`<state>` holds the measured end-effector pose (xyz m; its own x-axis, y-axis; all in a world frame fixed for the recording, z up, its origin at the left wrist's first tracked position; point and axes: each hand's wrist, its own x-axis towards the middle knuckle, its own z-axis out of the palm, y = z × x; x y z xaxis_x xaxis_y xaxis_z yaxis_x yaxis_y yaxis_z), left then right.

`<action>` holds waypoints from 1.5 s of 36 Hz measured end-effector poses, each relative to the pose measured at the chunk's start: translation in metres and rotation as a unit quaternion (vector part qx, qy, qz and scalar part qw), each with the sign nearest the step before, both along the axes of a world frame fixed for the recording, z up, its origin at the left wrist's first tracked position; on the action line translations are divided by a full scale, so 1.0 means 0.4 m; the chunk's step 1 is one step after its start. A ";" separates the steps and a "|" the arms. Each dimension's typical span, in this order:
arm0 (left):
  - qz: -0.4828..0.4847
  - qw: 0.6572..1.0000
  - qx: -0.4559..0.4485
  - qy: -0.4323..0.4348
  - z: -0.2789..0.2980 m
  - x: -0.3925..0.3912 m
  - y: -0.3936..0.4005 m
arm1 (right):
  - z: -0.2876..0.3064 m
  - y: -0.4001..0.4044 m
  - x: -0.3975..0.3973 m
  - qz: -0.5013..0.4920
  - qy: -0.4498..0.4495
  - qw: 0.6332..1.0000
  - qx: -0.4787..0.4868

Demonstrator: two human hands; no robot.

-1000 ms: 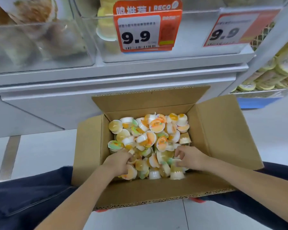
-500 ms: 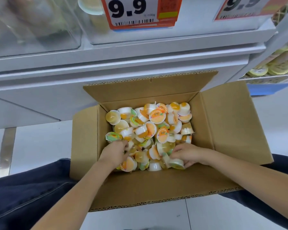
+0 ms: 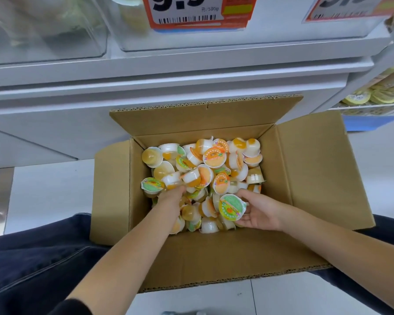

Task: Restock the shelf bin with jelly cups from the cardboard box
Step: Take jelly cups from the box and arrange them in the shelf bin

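Inside the open brown cardboard box (image 3: 214,258), the right hand (image 3: 257,212) lies palm-up, fingers cupping a green-lidded plastic jelly cup (image 3: 232,206). The left hand (image 3: 171,201) digs among the heaped cups (image 3: 205,169); its grip cannot be told.

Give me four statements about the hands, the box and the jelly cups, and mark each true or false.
1. The cardboard box has its flaps open. True.
2. The right hand is cupped against a green-lidded jelly cup. True.
3. The left hand is outside the box, on the floor. False: it reaches into the jelly cups.
4. The box is empty. False: many cups lie piled inside.
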<state>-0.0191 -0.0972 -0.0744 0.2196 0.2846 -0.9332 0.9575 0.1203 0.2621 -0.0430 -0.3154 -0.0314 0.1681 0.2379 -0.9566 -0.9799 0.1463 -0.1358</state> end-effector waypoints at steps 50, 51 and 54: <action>-0.135 0.792 -0.398 -0.443 0.794 0.067 0.013 | 0.732 0.091 0.180 0.124 -0.715 0.688 0.014; -0.123 0.790 -0.412 -0.437 0.792 0.067 0.014 | 0.731 0.088 0.183 0.133 -0.712 0.689 0.023; -0.094 0.780 -0.448 -0.427 0.789 0.066 0.014 | 0.732 0.085 0.190 0.152 -0.703 0.693 0.047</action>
